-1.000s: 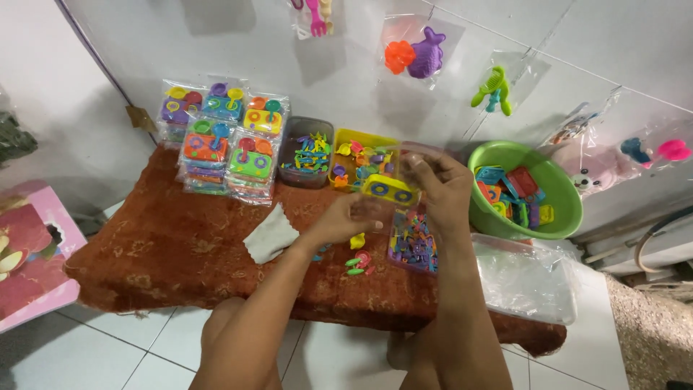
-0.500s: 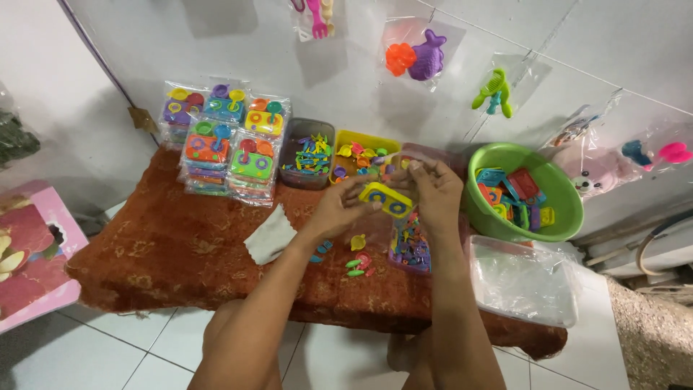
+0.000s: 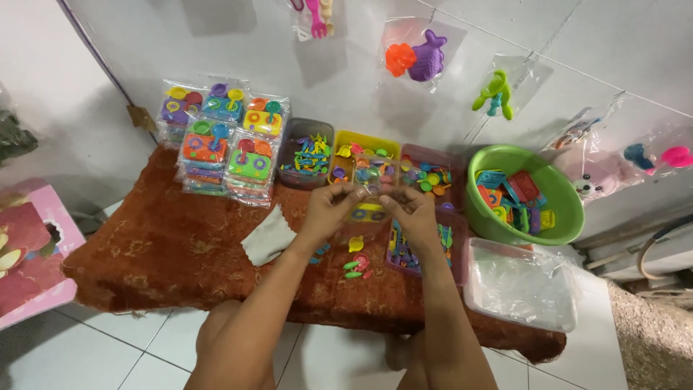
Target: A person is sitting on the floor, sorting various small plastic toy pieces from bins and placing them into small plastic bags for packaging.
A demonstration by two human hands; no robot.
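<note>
1. Head view, the hands: the left hand [image 3: 328, 209] and the right hand [image 3: 411, 211] meet above the rust-brown patterned cloth [image 3: 159, 245] that covers the low table. Both pinch the top of a small clear plastic bag [image 3: 372, 189] with a yellow toy tray and bright pieces inside. The fingers of each hand are closed on the bag's upper corners, and the bag hangs between them over the loose small coloured toy pieces [image 3: 354, 256] on the cloth.

2. Head view, surroundings: behind the bag stand the shallow plastic bins of sorted colourful pieces [image 3: 364, 155]. To the left is the stack of packed toy sets in clear bags [image 3: 224, 148], to the right the round green plastic basin [image 3: 523, 195] of larger toys. A pile of empty clear bags [image 3: 520, 282] lies near the right forearm.

3. Doing it well: I judge that an even grip on both corners, with the mouth held level, would keep the pieces from sliding out, and working over the cloth means any dropped piece stays within reach.

4. Against the earlier frames: the yellow tray was then held bare and tilted nearer the basin. Now it sits inside the bag, and both hands have drawn level and closer to the centre.
</note>
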